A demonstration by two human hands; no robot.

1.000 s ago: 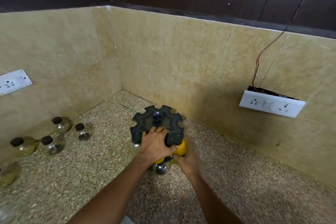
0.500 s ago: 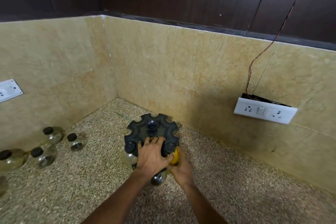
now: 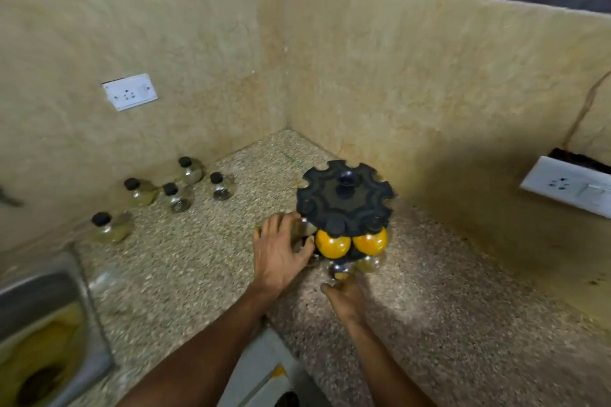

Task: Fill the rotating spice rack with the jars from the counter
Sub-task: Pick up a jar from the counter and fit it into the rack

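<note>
The black rotating spice rack (image 3: 345, 198) stands on the speckled counter near the right wall. Two yellow-filled jars (image 3: 332, 243) (image 3: 369, 240) hang side by side in its front slots, and a clear jar (image 3: 340, 269) sits lower down. My left hand (image 3: 279, 251) lies at the rack's left side, fingers spread beside a clear jar (image 3: 303, 231) hanging there. My right hand (image 3: 344, 296) is just below the rack, fingers toward the lower jar, holding nothing I can see. Several clear black-capped jars (image 3: 177, 198) stand on the counter by the left wall.
A steel sink (image 3: 49, 317) fills the lower left corner. White sockets sit on the left wall (image 3: 129, 91) and right wall (image 3: 568, 187). Tiled walls meet in a corner behind the rack. The counter's front edge (image 3: 284, 337) runs between my forearms.
My left hand slid off the rack's top to its left side. My right hand let go of the yellow jar and drew back. The view swung left and down, showing the sink.
</note>
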